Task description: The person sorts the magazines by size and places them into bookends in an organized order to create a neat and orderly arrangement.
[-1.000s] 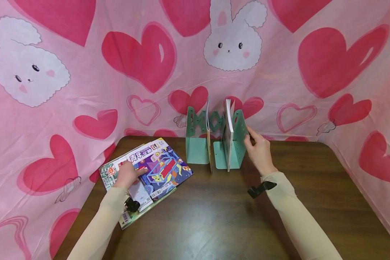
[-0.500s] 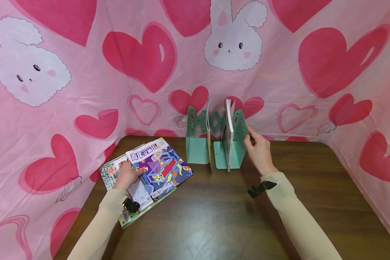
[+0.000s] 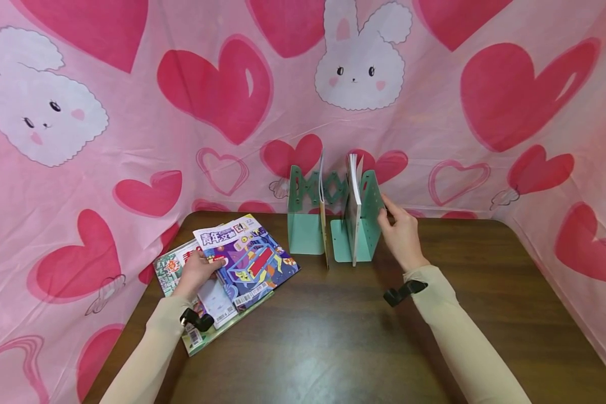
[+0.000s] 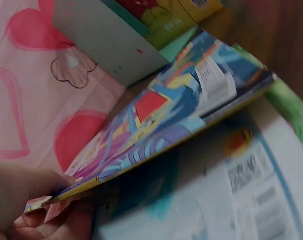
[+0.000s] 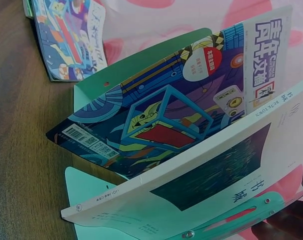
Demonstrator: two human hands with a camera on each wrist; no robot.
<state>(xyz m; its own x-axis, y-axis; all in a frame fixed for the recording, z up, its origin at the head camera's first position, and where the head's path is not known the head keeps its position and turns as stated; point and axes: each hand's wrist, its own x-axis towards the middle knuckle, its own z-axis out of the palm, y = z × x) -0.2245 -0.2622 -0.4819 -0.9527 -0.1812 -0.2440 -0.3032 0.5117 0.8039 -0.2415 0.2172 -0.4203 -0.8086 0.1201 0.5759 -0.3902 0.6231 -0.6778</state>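
Observation:
In the head view my left hand (image 3: 197,272) is at the left edge of a purple magazine (image 3: 257,258) on top of a fanned pile. The left wrist view shows thumb above and fingers below that edge, pinching it, with the edge raised off the white magazine (image 4: 191,195) underneath. My right hand (image 3: 403,230) holds the outer side of a green metal expandable book rack (image 3: 372,216). Inside the rack stand another purple magazine (image 5: 176,112) and, nearer the right panel, a white magazine (image 5: 216,172). Part of the right hand is cut off in the right wrist view.
The pile's lower magazines (image 3: 170,268) stick out left and in front on the brown table (image 3: 303,336). The rack stands near the back edge, with its left base plate (image 3: 305,235) bare. Pink heart-print cloth (image 3: 293,101) hangs behind and on both sides.
My left hand has shifted slightly, its wrist drifting down and left, fingers now pinching the top magazine's edge. The right hand and the rack look the same.

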